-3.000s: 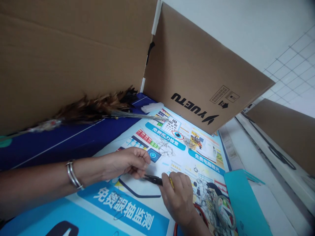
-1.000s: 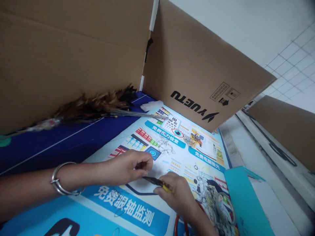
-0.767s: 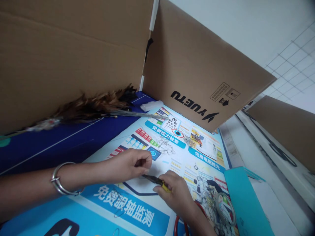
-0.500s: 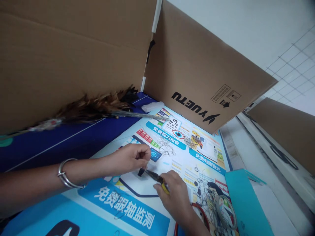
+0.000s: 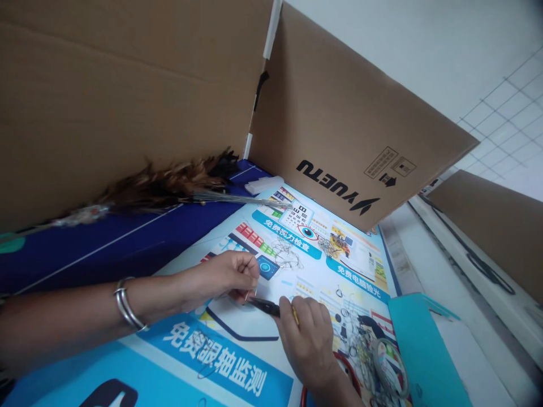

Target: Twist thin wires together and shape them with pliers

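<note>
My right hand [image 5: 306,333] is wrapped round a pair of pliers [image 5: 268,307] with dark jaws and yellow on the handle. The jaws point left and meet a thin piece of wire [image 5: 251,295] under my left fingers. Pinched closed, my left hand [image 5: 237,277] holds that wire; most of it is hidden by the fingers. A bracelet circles the left wrist. Beyond the hands, thin bent wire pieces [image 5: 288,254] lie on the printed sheet [image 5: 292,288]. More wire loops [image 5: 199,345] rest nearer me, left of the pliers.
Cardboard panels [image 5: 339,113] stand behind and to the left. Brown feathers [image 5: 169,181] and long straight wires [image 5: 241,198] lie along the left one. At right are tangled wires, a ring-shaped coil [image 5: 390,367], a red-handled tool [image 5: 350,367] and a teal box [image 5: 424,345].
The pliers have turned flatter, and their tips now meet the wire at my left fingers. My right hand has rolled and shifted slightly right. The left bracelet has slid toward the hand.
</note>
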Available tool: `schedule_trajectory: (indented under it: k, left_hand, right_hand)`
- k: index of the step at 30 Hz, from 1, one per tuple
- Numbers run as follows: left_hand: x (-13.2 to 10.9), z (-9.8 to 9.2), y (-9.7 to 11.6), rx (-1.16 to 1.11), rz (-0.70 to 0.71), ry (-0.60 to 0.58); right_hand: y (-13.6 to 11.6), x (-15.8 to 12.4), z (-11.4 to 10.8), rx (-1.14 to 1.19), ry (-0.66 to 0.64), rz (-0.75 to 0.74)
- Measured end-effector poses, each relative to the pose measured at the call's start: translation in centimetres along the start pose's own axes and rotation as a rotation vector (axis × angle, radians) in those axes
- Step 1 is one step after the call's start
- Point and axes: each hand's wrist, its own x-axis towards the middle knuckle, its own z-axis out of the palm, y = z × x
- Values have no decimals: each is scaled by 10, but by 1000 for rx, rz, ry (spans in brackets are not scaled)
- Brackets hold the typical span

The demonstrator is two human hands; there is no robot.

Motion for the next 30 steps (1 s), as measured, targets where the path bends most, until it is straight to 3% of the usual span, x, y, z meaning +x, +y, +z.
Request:
schedule_trajectory:
  k: [13, 30]
  left_hand:
    - [4, 1, -7, -123, -78, 67]
    - [3, 5, -11, -120, -92, 78]
  right_hand:
    - [1, 4, -6, -56, 8, -64]
    - [0, 5, -6, -38, 17, -71]
